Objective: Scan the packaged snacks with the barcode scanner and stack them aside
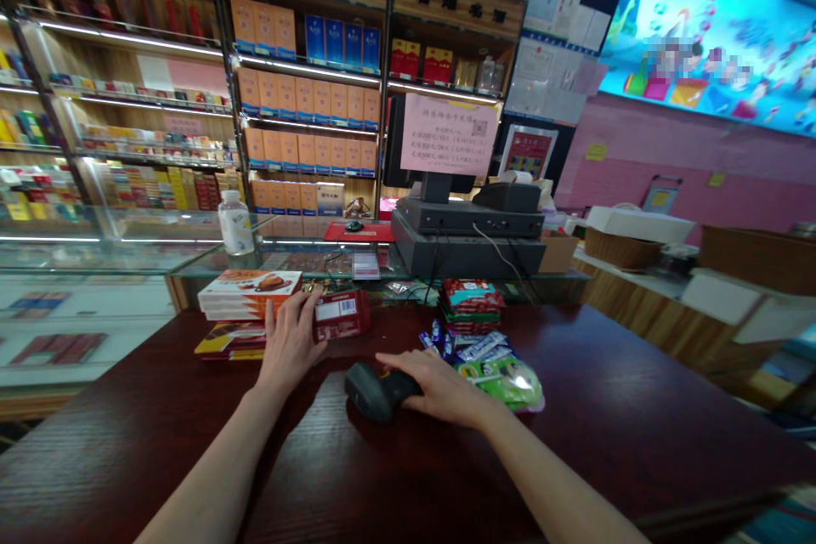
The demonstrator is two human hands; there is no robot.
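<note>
Resting just beside a stack of orange boxes (248,293), the left hand (290,340) lies open, fingers spread over the left end of a dark red box (344,314). The box's long axis runs left to right, barcode label up. Nearer the person on the surface (574,442), a black scanner (373,391) points its head left, gripped by the right hand (439,387).

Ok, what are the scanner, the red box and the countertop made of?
The scanner looks like dark matt plastic: moulded, rounded body, gripped by the right hand. The red box, touched by the left hand, seems glossy printed cardboard: sharp edges, white barcode label. The countertop looks like polished dark red wood or veneer: grain lines, reflections.
</note>
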